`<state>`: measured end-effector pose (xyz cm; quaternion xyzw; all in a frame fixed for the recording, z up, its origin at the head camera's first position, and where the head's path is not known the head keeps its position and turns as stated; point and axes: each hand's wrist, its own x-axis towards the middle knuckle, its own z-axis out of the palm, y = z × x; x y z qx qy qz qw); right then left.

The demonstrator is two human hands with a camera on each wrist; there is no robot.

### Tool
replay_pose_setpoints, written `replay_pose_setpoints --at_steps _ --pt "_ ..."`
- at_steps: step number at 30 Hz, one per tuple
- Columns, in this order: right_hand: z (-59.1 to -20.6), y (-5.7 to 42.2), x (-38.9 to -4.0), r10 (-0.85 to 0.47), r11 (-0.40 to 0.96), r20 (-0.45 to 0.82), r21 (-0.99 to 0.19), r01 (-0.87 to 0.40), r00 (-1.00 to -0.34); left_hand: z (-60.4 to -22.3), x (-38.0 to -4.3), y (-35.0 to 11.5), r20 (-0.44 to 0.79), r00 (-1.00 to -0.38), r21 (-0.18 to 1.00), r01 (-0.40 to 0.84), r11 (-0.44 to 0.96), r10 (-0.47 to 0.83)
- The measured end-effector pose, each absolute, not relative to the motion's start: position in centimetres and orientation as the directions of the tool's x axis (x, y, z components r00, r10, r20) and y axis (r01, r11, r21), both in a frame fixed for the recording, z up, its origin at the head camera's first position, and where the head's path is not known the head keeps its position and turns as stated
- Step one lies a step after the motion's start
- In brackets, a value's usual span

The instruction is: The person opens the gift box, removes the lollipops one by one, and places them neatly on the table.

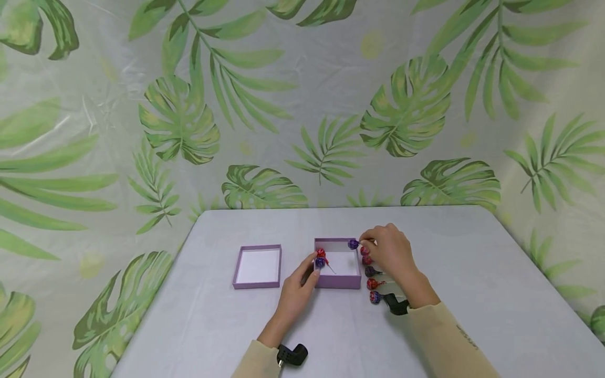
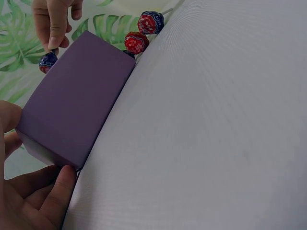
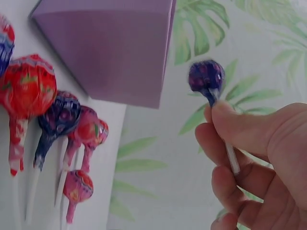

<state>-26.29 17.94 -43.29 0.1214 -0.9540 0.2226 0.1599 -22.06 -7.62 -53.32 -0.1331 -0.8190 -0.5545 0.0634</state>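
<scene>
A purple box [image 1: 337, 282] with a white inside stands on the table. Red-wrapped [image 1: 321, 253] and purple-wrapped [image 1: 320, 262] lollipops lie at its left inside. My left hand [image 1: 299, 286] holds the box by its left side, fingers against the wall and lower edge in the left wrist view. My right hand [image 1: 389, 252] pinches the stick of a dark purple lollipop [image 3: 206, 76], head up, over the box's far right corner. Beside the box's right wall lie several lollipops, including red [image 3: 29, 86], dark purple [image 3: 61, 112] and pink [image 3: 79, 186] ones.
A shallow purple lid [image 1: 257, 266] with a white inside lies left of the box, open side up. All of this is on a white-covered table [image 1: 198, 315]. A leaf-patterned curtain [image 1: 331, 79] hangs behind the table's far edge.
</scene>
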Motion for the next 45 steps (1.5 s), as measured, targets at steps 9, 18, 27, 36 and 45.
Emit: replay_pose_setpoints --at_steps 9,18,27,36,45 --pt "-43.6 19.3 -26.2 -0.159 0.879 0.345 -0.378 -0.291 -0.925 -53.4 -22.1 -7.7 0.257 -0.955 0.890 0.292 0.349 0.145" --pt "-44.3 21.2 -26.1 -0.154 0.892 0.332 -0.359 -0.275 -0.931 -53.3 -22.1 -7.6 0.250 -0.957 0.894 0.287 0.345 0.147" --pt "-45.2 22.9 -25.9 -0.138 0.894 0.308 -0.371 -0.253 -0.941 -53.0 -22.0 -7.6 0.242 -0.960 0.897 0.276 0.346 0.138" --pt "-46.0 24.7 -25.7 -0.138 0.894 0.273 -0.379 -0.238 -0.952 -53.3 -22.2 -7.6 0.251 -0.958 0.894 0.284 0.347 0.139" --pt "-46.9 25.5 -25.9 -0.163 0.891 0.217 -0.386 -0.238 -0.963 -53.6 -22.3 -7.7 0.253 -0.957 0.894 0.288 0.342 0.146"
